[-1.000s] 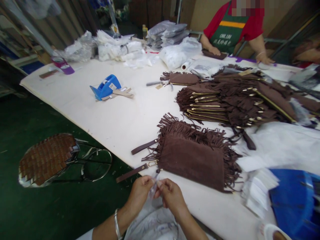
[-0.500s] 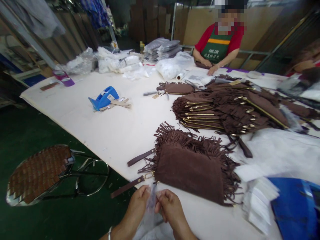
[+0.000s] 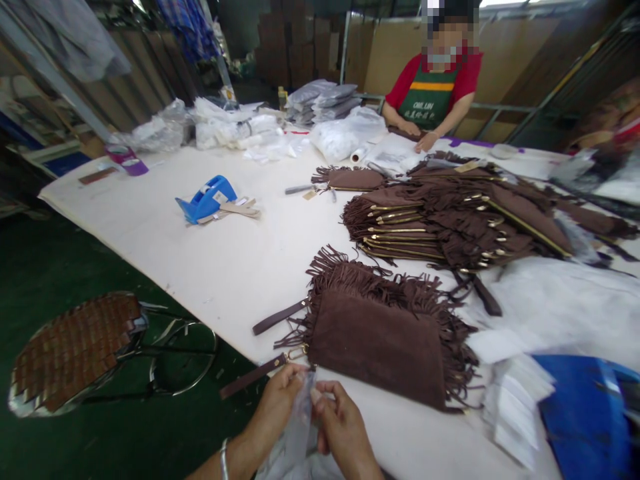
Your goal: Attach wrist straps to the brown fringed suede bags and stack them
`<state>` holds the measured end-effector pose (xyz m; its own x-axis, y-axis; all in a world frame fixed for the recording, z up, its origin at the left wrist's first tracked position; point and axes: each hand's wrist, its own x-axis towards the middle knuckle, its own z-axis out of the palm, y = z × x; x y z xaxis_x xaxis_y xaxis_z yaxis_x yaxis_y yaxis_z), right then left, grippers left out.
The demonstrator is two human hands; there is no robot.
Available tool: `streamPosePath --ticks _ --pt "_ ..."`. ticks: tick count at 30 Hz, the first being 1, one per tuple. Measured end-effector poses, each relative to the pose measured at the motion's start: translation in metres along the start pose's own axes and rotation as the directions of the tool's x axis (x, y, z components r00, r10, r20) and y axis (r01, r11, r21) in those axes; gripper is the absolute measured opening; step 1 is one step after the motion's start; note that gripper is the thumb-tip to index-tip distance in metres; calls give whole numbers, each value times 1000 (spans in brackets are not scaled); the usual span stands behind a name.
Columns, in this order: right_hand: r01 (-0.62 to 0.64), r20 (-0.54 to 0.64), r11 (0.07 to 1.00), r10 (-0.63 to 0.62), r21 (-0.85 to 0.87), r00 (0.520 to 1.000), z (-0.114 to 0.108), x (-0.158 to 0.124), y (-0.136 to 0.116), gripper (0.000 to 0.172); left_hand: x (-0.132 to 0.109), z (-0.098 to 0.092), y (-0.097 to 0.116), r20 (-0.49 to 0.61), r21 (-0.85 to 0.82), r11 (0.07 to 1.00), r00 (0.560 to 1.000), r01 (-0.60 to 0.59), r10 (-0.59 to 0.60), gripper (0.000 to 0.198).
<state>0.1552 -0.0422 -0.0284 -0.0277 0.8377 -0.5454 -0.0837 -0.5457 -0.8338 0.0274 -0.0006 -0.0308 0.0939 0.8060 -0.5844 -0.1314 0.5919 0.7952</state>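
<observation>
My left hand (image 3: 273,413) and my right hand (image 3: 340,427) meet at the table's near edge, both pinching the top of a clear plastic bag (image 3: 295,437) that hangs between them. Just beyond my fingers lies a brown suede fringed bag (image 3: 380,333) with a gold clasp and a brown wrist strap (image 3: 250,377) reaching toward my left hand. A second strap (image 3: 279,316) lies above it.
A pile of the same brown fringed bags (image 3: 450,220) fills the right middle of the white table (image 3: 200,253). A blue tape dispenser (image 3: 205,198) sits left. White papers (image 3: 520,407) and a blue bin (image 3: 590,413) are at right. A person in a green apron (image 3: 433,93) works opposite. A woven stool (image 3: 75,347) stands on the floor.
The view has tilted up slightly, so my hands sit lower in frame. My fingers keep working the top of the plastic bag; the fringed bag has not moved.
</observation>
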Motion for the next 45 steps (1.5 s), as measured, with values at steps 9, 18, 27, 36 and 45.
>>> streamPosePath --ticks 9,18,27,36,45 --pt "27 -30 987 -33 -161 999 -3 12 0 28 4 4 9 7 372 897 967 -237 253 26" --pt "75 -50 961 -91 -265 995 -3 16 -8 28 -2 9 13 -11 489 826 945 -279 326 25" --pt "117 -147 922 -182 -370 972 -4 17 -20 27 -2 8 12 -130 355 921 968 -158 216 39" --pt "125 -229 834 -288 -538 930 -3 22 -20 27 -16 12 4 -160 -84 994 984 71 -84 44" --pt "149 -207 772 -342 -618 916 -2 21 -16 25 -2 18 16 -216 107 993 976 51 -27 33"
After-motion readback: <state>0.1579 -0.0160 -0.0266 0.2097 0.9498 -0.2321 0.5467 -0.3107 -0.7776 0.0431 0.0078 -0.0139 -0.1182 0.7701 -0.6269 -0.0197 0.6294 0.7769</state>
